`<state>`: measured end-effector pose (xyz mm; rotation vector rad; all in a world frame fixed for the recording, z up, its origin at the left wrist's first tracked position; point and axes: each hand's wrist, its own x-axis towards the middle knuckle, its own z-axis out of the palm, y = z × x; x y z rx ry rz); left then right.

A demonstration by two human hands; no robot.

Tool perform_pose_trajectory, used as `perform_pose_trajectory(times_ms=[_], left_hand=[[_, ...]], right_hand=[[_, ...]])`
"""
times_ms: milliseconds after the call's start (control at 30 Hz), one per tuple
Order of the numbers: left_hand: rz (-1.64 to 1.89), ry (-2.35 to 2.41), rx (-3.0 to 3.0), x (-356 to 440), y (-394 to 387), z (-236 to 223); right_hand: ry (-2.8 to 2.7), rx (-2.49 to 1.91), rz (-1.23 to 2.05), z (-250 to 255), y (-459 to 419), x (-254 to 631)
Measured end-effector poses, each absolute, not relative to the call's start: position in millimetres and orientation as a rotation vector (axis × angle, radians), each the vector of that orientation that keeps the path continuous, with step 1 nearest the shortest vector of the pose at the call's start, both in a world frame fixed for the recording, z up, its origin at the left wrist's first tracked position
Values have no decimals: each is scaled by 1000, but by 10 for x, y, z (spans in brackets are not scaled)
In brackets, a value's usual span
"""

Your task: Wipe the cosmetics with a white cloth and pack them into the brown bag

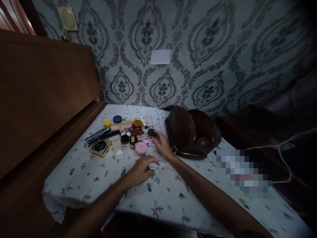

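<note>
My left hand rests low over the tablecloth, thumb and fingers curled round a crumpled white tissue. Farther forward, my right hand has its fingertips on a small dark green round jar at the right edge of a group of cosmetics. Close to the hands are a pink round jar, a small dark bottle with a gold cap and a cream-coloured tube. To the right of my right hand stands a brown bag, its top open.
A compact, a green tube, a blue-lidded jar and a pale pink tube lie among the cosmetics. Wooden furniture borders the table's left side. A patterned wall stands behind; a white cable runs at right.
</note>
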<state>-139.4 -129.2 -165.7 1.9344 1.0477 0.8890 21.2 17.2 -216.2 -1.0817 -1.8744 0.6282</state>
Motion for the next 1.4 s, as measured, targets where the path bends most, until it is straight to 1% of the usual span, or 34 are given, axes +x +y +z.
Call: perform_pose_trajectory(times_ms=[267, 500, 700, 900, 1067, 1233, 1300, 1400], left_hand=[[905, 1047, 1946, -1391, -1287, -1683], [885, 1051, 1963, -1397, -1276, -1663], [879, 1050, 1991, -1400, -1263, -1681], [890, 1022, 2013, -1412, -1249, -1697], [880, 1019, 2047, -1407, -1232, -1702], [836, 1052, 2024, -1395, -1235, -1784], [813, 1109, 1990, -1397, -1249, -1844], [783, 1161, 1954, -1418, -1285, -1917]], right_hand=[[-1919, -1096, 532, -2116, 161, 186], [-2061, -1062, 392, -1800, 392, -16], [-2249, -992, 403, -1622, 629, -375], [-2451, -837, 470, -1392, 626, -693], [-2542, -697, 454, -1059, 344, -925], [-2771, -394, 273, -919, -303, -1378], [-2884, -424, 202, -958, -546, -1587], [-2997, -677, 253, -1069, -771, -1826]])
